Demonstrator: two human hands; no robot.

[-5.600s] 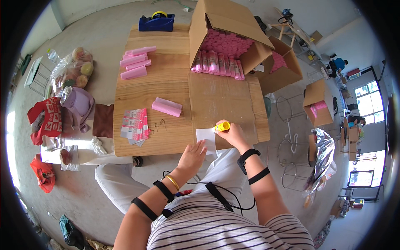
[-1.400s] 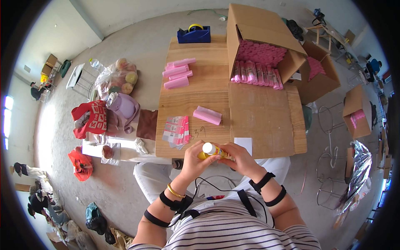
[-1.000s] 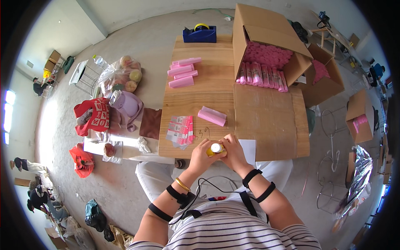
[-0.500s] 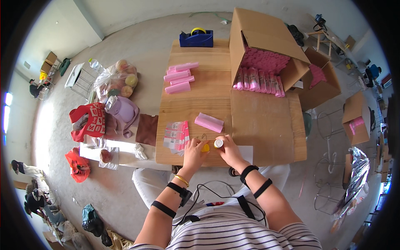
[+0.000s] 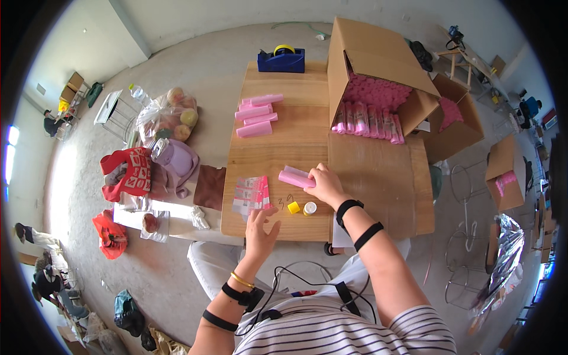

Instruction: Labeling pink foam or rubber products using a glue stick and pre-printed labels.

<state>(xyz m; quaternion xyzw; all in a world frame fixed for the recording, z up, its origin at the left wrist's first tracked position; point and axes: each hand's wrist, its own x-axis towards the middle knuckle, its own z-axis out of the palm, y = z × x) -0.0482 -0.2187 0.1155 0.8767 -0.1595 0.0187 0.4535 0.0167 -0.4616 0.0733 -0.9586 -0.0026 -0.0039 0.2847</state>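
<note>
My right hand (image 5: 326,188) has its fingers closed round the right end of a pink plastic roll (image 5: 291,177), which lies on the wooden table. My left hand (image 5: 261,232), fingers apart and holding nothing, hovers at the table's near edge. Just beyond its fingertips is a fanned stack of pink-and-white labels (image 5: 251,194). Between the hands stand a small yellow cap (image 5: 293,207) and a little round container with a white top (image 5: 310,207). Handwritten marks (image 5: 285,202) show on the wood beside the cap.
Several pink rolls (image 5: 255,129) lie farther back on the table (image 5: 284,151). A blue tape dispenser (image 5: 281,61) stands at the far edge. At the back right, a tipped carton (image 5: 384,44) holds many pink rolls. Bags and a lilac jug (image 5: 177,157) sit to the left.
My hands have left the yellow cap and the white-topped container, which now stand on the table. My right hand has moved forward onto the pink roll; my left has drawn back leftward and opened.
</note>
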